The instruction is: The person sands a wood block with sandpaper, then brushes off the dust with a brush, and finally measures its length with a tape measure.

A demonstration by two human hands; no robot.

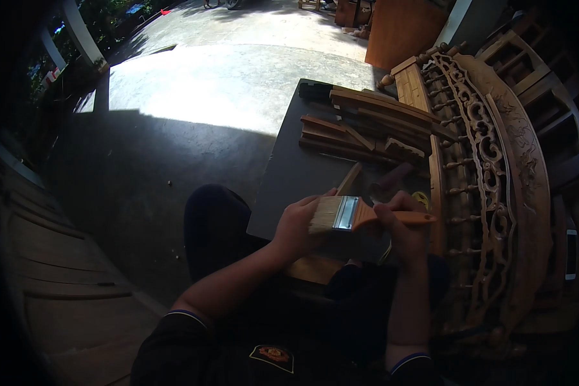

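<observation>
In my right hand (402, 231) is a wide paintbrush (346, 213) with pale bristles, a shiny metal band and an orange-brown handle. Its bristles point left and overlap my left hand (296, 226), whose fingertips are partly hidden behind them. A narrow strip of wood (349, 178) sticks up from my left hand, which is closed around its lower part. Both hands are over the near side of a dark tabletop (280, 177). Something yellow (421, 198), perhaps a cord, shows just behind my right hand.
Several brown wooden pieces (341, 138) lie stacked on the tabletop's far part. A carved wooden panel with turned spindles (479, 148) stands along the right. A white phone (570, 254) is at far right. Wooden panels (71, 276) are on the left, beside the concrete floor (141, 167).
</observation>
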